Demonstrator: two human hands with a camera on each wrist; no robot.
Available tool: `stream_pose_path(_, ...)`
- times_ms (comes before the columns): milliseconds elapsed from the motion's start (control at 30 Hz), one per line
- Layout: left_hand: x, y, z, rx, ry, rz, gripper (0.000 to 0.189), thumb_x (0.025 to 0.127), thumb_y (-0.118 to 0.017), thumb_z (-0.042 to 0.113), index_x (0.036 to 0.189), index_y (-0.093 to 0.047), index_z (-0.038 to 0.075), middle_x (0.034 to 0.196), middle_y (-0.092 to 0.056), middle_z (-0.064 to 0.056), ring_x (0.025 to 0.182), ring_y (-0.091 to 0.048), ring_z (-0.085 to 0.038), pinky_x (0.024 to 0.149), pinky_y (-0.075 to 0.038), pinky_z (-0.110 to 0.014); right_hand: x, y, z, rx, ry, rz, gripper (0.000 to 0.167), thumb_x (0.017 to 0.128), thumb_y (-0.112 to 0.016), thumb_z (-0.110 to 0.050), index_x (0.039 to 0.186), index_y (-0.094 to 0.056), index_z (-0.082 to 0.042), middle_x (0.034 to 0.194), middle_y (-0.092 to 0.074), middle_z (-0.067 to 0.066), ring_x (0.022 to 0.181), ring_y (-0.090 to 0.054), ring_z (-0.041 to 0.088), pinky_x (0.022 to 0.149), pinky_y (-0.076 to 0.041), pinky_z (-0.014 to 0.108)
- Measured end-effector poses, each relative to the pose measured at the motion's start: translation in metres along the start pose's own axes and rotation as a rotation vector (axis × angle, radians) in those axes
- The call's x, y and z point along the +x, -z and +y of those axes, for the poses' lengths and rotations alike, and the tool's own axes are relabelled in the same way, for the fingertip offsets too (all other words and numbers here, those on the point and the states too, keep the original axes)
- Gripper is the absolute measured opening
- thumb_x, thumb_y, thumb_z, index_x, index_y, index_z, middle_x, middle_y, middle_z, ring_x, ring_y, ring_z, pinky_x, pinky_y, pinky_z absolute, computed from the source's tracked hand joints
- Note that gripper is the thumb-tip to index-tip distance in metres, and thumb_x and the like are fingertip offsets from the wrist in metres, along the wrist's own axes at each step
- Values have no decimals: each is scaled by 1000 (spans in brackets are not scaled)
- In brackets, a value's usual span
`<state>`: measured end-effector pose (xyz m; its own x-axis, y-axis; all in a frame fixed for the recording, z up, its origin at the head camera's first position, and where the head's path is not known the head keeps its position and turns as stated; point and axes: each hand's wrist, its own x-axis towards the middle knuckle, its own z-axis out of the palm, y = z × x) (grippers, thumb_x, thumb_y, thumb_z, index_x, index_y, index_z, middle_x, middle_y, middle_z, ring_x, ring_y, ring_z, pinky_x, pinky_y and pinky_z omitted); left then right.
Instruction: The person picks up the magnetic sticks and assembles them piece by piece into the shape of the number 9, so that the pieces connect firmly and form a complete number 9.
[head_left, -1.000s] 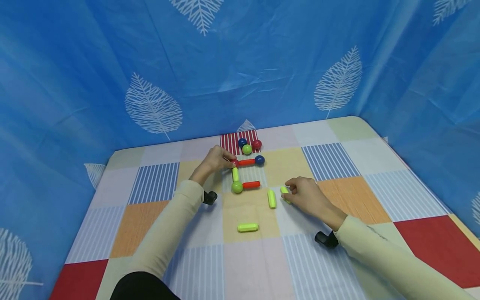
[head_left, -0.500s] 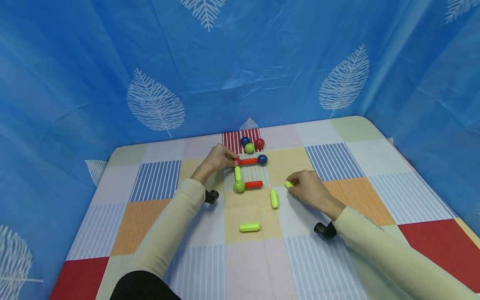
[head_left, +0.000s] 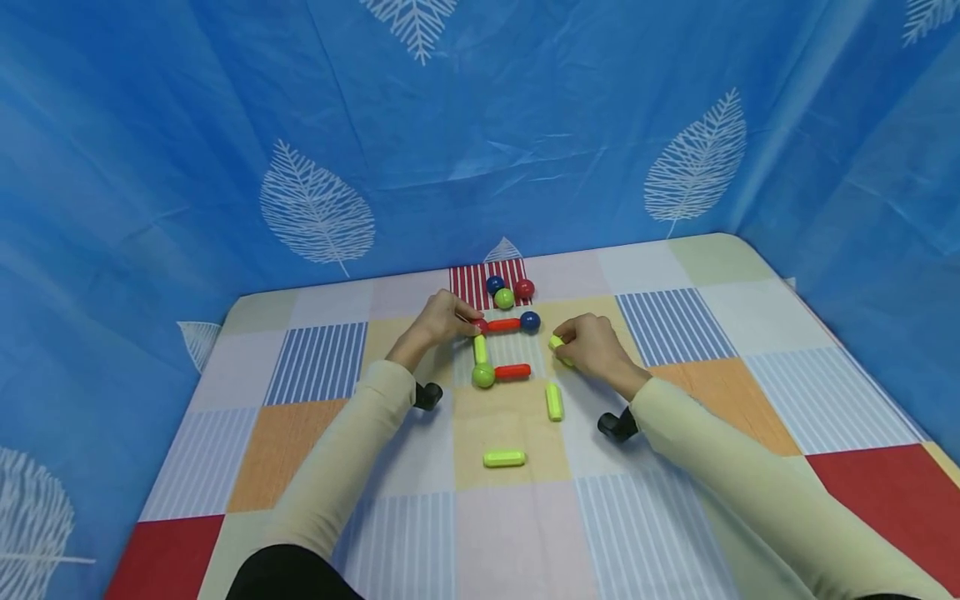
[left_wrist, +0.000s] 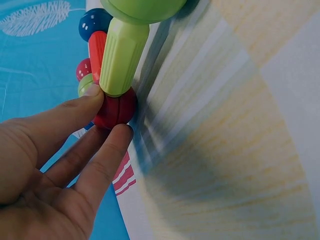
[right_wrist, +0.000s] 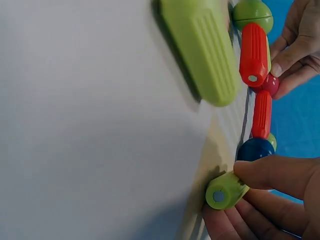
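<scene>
My left hand (head_left: 441,320) pinches a red ball (left_wrist: 116,114) at the far left corner of a joined shape. From that ball a red rod (head_left: 504,325) leads right to a blue ball (head_left: 530,322). A yellow-green rod (left_wrist: 124,57) runs from it towards me to a green ball (head_left: 483,375), which bears a second red rod (head_left: 513,372). Right of this shape, my right hand (head_left: 596,346) holds a loose yellow-green rod (right_wrist: 222,192) between thumb and fingers. The rod's grey round end shows in the right wrist view.
Two more yellow-green rods lie loose, one rod (head_left: 554,402) near my right hand and another rod (head_left: 505,459) closer to me. Behind the shape sit a blue ball (head_left: 495,284), a green ball (head_left: 504,298) and a red ball (head_left: 524,289). A blue curtain (head_left: 480,133) hangs behind the table.
My right hand has picked up the yellow-green rod and carried it away from me and left, towards the blue ball. My left hand stays on the red ball.
</scene>
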<state>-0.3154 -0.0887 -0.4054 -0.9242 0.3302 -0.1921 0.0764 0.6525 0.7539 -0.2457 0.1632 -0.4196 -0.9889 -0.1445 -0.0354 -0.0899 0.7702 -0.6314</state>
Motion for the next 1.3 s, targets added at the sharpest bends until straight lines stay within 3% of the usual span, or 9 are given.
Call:
stream_pose_path(200, -1, -1, 1, -8, 2, 8, 28, 83, -76, 0, 111, -73, 2, 112, -71, -13, 112, -59, -25, 96, -48, -35, 11, -4, -9, 21, -19, 12, 32, 85, -69, -5, 115, -69, 6, 107, -69, 21, 101, -63, 32, 88, -52, 46)
stream_pose_path(433, -2, -2, 2, -7, 14, -1, 27, 84, -75, -1, 111, -73, 1, 112, -71, -13, 112, -58, -24, 93, -50, -35, 15, -8, -12, 54, -49, 20, 32, 86, -72, -7, 115, -70, 5, 106, -70, 19, 99, -64, 31, 88, -52, 43)
stream_pose_path(733, -1, -2, 2, -4, 14, 4, 28, 83, -76, -1, 110, -73, 1, 113, -71, -13, 114, -58, -25, 94, -49, -35, 16, -11, -15, 84, -71, 30, 29, 86, -72, -6, 113, -70, 6, 101, -72, 17, 91, -66, 26, 80, -54, 38)
stream_pose_path(933, -2, -1, 2, 4, 11, 4, 27, 83, -76, -1, 110, -73, 1, 112, -71, -13, 111, -59, -24, 92, -50, -33, 18, -11, -16, 120, -136, 14, 26, 87, -72, -6, 111, -72, 3, 100, -72, 16, 87, -65, 23, 78, -53, 34)
stream_pose_path(1300, -1, 0, 2, 7, -2, 6, 28, 83, -76, -1, 111, -73, 0, 112, -71, -14, 110, -59, -25, 92, -50, -34, 20, -10, -17, 224, -245, -11, 26, 87, -73, -11, 110, -72, 1, 112, -69, 16, 80, -57, 16, 63, -45, 21)
